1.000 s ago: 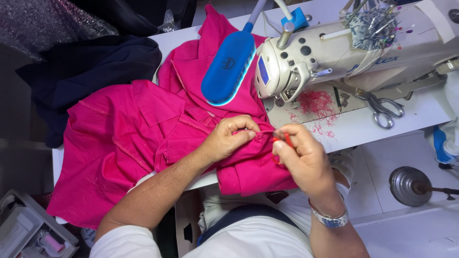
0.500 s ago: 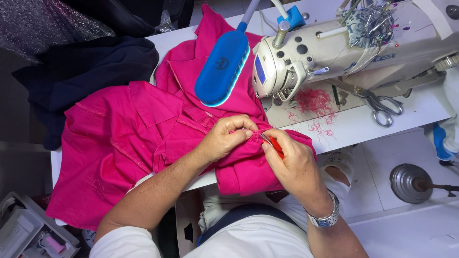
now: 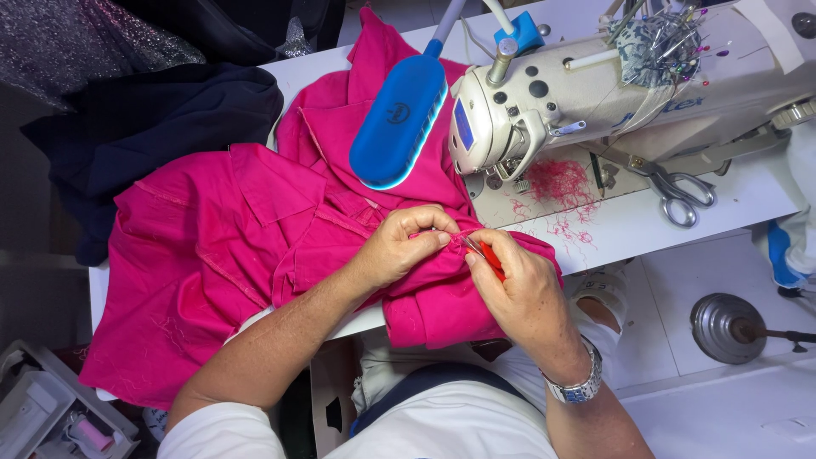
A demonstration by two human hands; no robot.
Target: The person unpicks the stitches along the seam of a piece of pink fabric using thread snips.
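Observation:
A bright pink garment [image 3: 229,255] lies spread over the white sewing table [image 3: 646,221] and hangs over its front edge. My left hand [image 3: 399,246] pinches a fold of the pink cloth near a seam. My right hand [image 3: 518,289] holds a small red-handled tool [image 3: 490,257] with its metal tip against the same seam, right beside my left fingertips. Both hands meet just in front of the white sewing machine [image 3: 595,102].
A blue oval lamp head [image 3: 399,123] hangs over the garment. Loose pink threads [image 3: 561,183] and scissors [image 3: 680,191] lie on the table by the machine. A pincushion with several pins [image 3: 659,42] sits on the machine. Dark cloth [image 3: 144,127] lies at the left. A tray [image 3: 51,416] is bottom left.
My right hand has moved left along the seam toward my left hand, bringing the red tool closer to the pinched fold. My left hand stays on the cloth.

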